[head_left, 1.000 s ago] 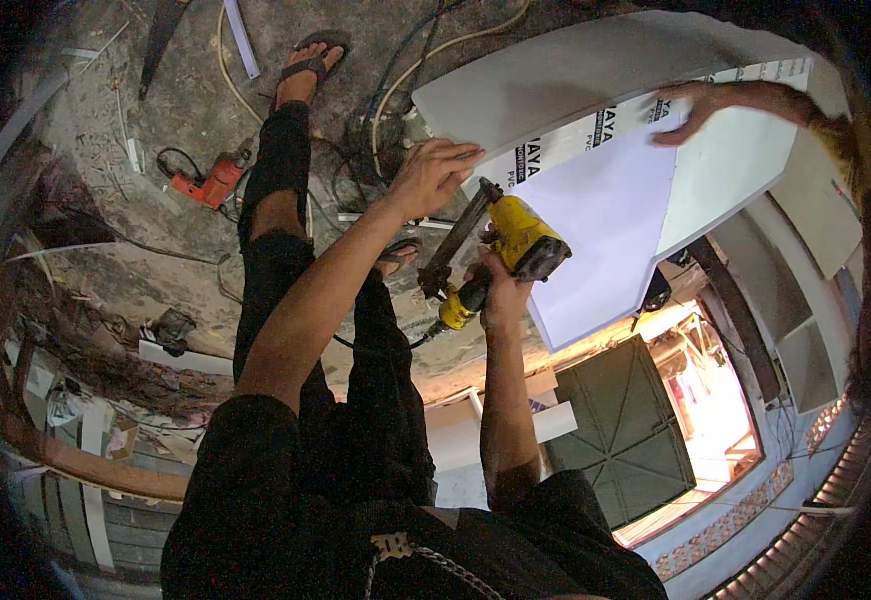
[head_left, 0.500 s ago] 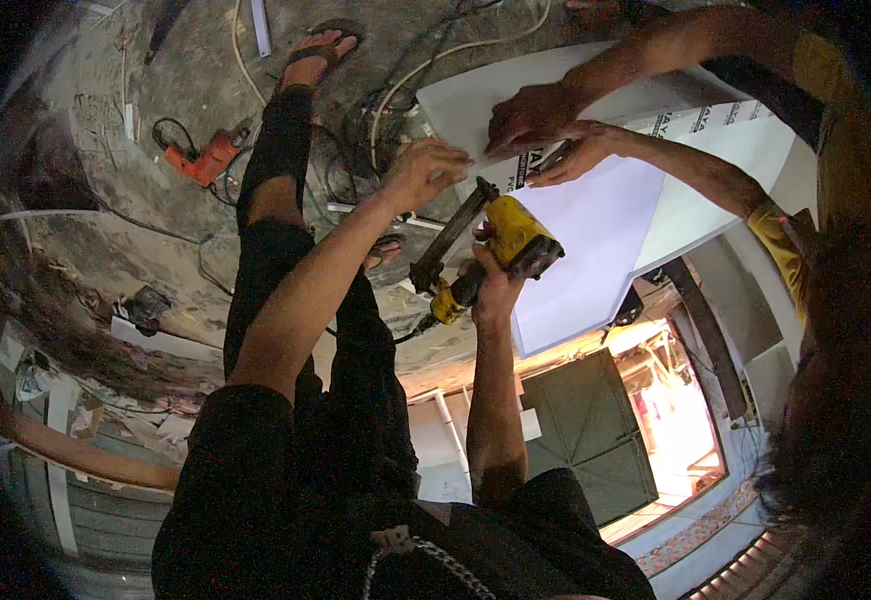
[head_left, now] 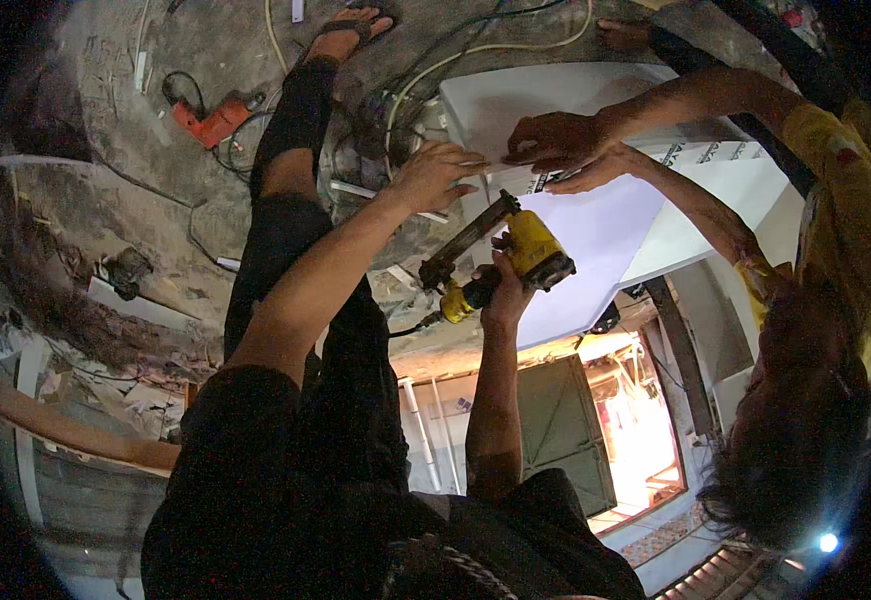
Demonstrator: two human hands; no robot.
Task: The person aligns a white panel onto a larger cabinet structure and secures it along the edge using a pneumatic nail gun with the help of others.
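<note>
A yellow and black nail gun (head_left: 533, 245) is gripped by its handle in my right hand (head_left: 507, 295). Its long dark magazine slants down to the left, and its nose is close to the edge of a large white panel (head_left: 595, 235). My left hand (head_left: 435, 176) reaches to the panel's left corner with fingers stretched and thumb apart; whether the fingertips touch it I cannot tell. Across from me, a co-worker's two hands (head_left: 570, 150) rest on or just over the panel, close to my left fingertips.
An orange corded drill (head_left: 213, 124) lies on the grey floor (head_left: 155, 210) at the left. A pale hose (head_left: 485, 42) and dark cables curve behind the panel. The co-worker, in a yellow shirt (head_left: 825, 170), leans in from the right. Beyond is a bright doorway (head_left: 640, 430).
The view has shifted slightly. My left fingers have straightened and the thumb has parted from them. The co-worker has leaned further into view, hands closer together. The nail gun stays in my right hand.
</note>
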